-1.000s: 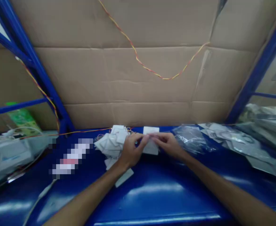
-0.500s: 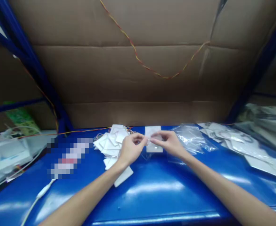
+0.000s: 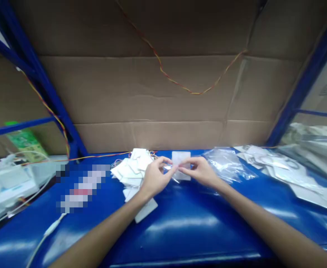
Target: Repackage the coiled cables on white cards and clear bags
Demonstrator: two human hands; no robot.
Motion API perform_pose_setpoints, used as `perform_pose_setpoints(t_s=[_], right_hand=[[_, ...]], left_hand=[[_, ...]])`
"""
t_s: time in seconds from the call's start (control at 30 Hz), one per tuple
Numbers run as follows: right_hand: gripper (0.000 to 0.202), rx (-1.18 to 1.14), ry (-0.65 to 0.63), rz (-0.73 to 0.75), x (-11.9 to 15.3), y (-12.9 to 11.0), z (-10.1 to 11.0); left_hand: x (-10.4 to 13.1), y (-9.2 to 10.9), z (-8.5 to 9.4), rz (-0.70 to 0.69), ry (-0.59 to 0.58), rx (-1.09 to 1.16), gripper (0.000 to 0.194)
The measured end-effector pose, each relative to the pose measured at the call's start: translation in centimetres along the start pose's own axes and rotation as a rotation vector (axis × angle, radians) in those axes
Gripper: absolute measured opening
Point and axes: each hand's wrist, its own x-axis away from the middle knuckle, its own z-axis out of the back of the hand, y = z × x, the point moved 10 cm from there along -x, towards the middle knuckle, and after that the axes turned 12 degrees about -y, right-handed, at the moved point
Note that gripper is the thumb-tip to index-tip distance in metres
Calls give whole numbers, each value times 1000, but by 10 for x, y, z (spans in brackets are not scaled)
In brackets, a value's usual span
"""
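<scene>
Over the far middle of the blue table [image 3: 180, 223], my left hand [image 3: 153, 176] and my right hand [image 3: 201, 171] meet fingertip to fingertip. Both pinch a small clear plastic bag [image 3: 172, 172] held just above the surface. A white square pad [image 3: 181, 160] stands right behind the bag, partly hidden by my right fingers; whether it is inside the bag I cannot tell. A heap of several white square pads [image 3: 132, 167] with thin wires lies just left of my left hand.
Loose clear bags [image 3: 227, 163] lie right of my hands, with bagged items [image 3: 291, 171] farther right. A white cable [image 3: 46, 232] runs along the front left, near white boxes [image 3: 9, 182]. A cardboard wall [image 3: 163, 93] with a hanging red-yellow wire closes the back, between blue frame posts.
My hands have lifted slightly and the white pad they held flat now stands behind my fingers. The clear bag now shows between my fingertips.
</scene>
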Motion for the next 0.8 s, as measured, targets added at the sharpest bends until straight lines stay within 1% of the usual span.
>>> perform_pose_setpoints(t_s=[0.1,0.23,0.4,0.47,0.53,0.63,0.73,0.8], right_hand=[[19,9,34,-22,1,2,4],[23,71,88,-63,2,7,12],[26,99,95,-2,3,1,10],[25,96,81,10,3,-1,7],[25,88,50,7,3,-4,2],[31,17,-44,20,3,-9,-8],[31,-75,-132,45,3,-13,-15],[32,-132,-135,43,3,-12,-13]], left_hand=[[1,6,0,-44,-3,-32,16],[4,20,-3,-105,-31,-175,16],[9,33,-6,-227,-19,-416,17],[10,35,-5,-267,2,-456,13],[10,35,-3,-291,17,-448,9],[11,38,-1,-321,30,-420,5],[12,41,0,-347,40,-418,7],[13,42,0,-359,48,-415,9]])
